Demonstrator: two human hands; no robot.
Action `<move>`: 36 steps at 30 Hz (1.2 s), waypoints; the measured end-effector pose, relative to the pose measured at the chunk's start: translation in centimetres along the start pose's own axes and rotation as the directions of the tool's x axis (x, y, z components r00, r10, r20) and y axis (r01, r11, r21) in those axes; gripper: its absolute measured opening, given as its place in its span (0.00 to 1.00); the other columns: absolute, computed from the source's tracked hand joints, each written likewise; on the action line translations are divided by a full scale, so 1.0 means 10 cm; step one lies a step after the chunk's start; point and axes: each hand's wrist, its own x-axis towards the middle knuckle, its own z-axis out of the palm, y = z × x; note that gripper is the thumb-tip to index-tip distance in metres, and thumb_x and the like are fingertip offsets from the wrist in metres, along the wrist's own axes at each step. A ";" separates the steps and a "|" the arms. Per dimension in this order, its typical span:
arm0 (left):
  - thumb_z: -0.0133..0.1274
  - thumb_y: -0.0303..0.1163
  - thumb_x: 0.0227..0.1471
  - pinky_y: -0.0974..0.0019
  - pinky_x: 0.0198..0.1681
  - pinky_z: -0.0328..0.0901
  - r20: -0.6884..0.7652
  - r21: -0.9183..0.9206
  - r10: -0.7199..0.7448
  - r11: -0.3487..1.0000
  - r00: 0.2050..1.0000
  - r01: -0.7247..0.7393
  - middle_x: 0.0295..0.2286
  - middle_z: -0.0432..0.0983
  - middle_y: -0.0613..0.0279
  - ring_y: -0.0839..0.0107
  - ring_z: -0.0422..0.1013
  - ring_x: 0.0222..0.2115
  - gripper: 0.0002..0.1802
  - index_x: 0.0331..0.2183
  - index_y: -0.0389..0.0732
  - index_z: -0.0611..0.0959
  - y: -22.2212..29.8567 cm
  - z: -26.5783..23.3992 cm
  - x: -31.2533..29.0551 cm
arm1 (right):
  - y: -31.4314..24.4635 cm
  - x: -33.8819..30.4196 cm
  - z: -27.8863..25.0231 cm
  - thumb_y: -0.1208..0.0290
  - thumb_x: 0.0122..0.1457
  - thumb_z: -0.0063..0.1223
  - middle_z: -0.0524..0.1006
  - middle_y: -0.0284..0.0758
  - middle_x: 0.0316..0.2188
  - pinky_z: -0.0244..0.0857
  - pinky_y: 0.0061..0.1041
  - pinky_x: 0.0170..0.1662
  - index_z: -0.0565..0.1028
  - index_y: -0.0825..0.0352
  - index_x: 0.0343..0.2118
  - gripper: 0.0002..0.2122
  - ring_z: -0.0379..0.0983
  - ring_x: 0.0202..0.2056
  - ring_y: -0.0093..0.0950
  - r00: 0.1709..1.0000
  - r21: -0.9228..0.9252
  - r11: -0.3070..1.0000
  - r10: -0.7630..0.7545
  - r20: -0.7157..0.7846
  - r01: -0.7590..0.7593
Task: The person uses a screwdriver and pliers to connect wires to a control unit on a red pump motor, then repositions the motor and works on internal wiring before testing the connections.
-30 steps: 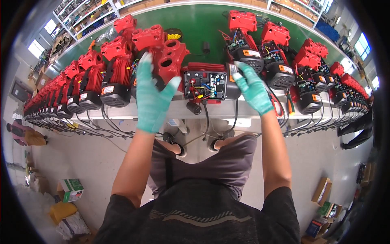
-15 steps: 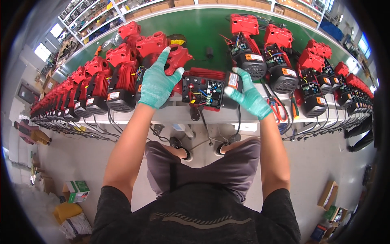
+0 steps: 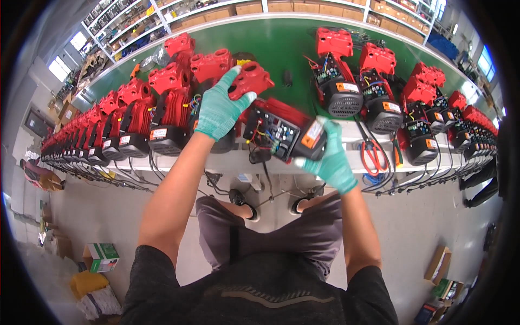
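Observation:
A red and black electric motor unit (image 3: 273, 129) lies slanted at the front of the bench, its open box showing a circuit board and coloured wires. My left hand (image 3: 219, 111), in a green glove with pale fingertips, is closed around the red cast head (image 3: 253, 80) at its far left end. Around the black end cap (image 3: 311, 142), which bears an orange and white label, my gloved right hand (image 3: 333, 162) is closed, somewhat blurred. A black cable hangs from the unit's underside. My left palm hides part of another motor behind it.
Motor units (image 3: 168, 119) stand close together along the left, and more (image 3: 379, 92) line the right. Red-handled pliers (image 3: 374, 157) hang at the bench's front edge beside an orange and green tool (image 3: 398, 154). Cables dangle below. Behind the green bench top (image 3: 271, 43) are shelves of boxes.
The motor unit has turned from nearly level to slanted, its black end swinging down toward me. My right hand has moved lower with it; my left hand keeps hold of the red head.

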 end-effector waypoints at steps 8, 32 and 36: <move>0.69 0.40 0.51 0.60 0.62 0.63 0.255 -0.098 0.162 0.985 0.953 -0.141 0.53 0.77 0.50 0.62 0.72 0.55 0.38 0.61 0.42 0.74 -0.20 -0.03 0.66 | -0.46 -0.20 0.49 0.57 0.26 0.84 0.59 0.51 0.61 0.68 0.45 0.59 0.62 0.61 0.64 0.56 0.65 0.58 0.54 0.996 -0.130 0.991 0.017 -0.092 -0.029; 0.74 0.43 0.45 0.62 0.59 0.65 0.228 -0.427 0.288 0.888 0.930 -0.171 0.52 0.77 0.55 0.64 0.73 0.53 0.36 0.53 0.39 0.80 -0.32 0.37 1.15 | -0.26 -0.03 0.39 0.51 0.30 0.82 0.58 0.49 0.63 0.62 0.45 0.62 0.65 0.60 0.65 0.54 0.61 0.61 0.50 0.987 -0.394 0.919 -0.072 -0.145 0.009; 0.74 0.45 0.44 0.62 0.60 0.64 0.263 -0.323 0.219 0.938 0.939 -0.128 0.51 0.77 0.52 0.62 0.72 0.53 0.37 0.53 0.39 0.81 -0.37 0.44 1.34 | -0.34 0.24 0.78 0.53 0.30 0.82 0.60 0.48 0.63 0.65 0.48 0.61 0.66 0.61 0.62 0.52 0.62 0.62 0.51 0.985 -0.297 0.954 -0.085 -0.148 0.038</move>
